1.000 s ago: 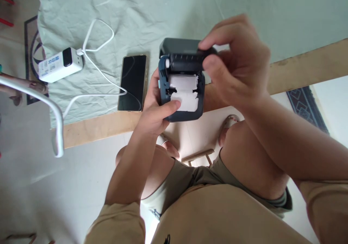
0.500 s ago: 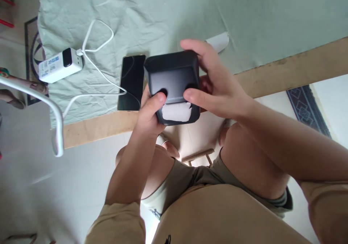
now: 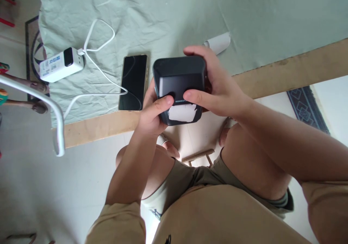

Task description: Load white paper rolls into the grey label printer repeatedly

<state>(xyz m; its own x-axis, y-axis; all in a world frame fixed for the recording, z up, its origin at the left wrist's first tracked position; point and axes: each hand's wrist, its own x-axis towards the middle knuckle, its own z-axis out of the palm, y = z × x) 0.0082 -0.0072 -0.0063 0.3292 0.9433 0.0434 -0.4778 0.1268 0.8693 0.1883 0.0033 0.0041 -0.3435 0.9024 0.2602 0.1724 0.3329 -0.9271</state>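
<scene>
A black label printer with "NIIMBOT" lettering is held between both hands above the table's front edge. A torn-edged white patch, like label paper, shows on its near side. My left hand grips the lower left, thumb on the face, most fingers hidden behind. On the right side, my right hand is wrapped round it, thumb near the lettering and index finger at the top corner. A dark-screened phone lies left of the printer. Beyond my right hand sits a white rolled piece.
A white power bank with a white cable lies at left on the green cloth. A white curved tube juts in from the left. The table's brown edge runs before my knees. Another person's feet show far left.
Both hands have shifted the label printer slightly to the right and tilted it, so its lettering is now readable. More of the phone and the white rolled piece shows.
</scene>
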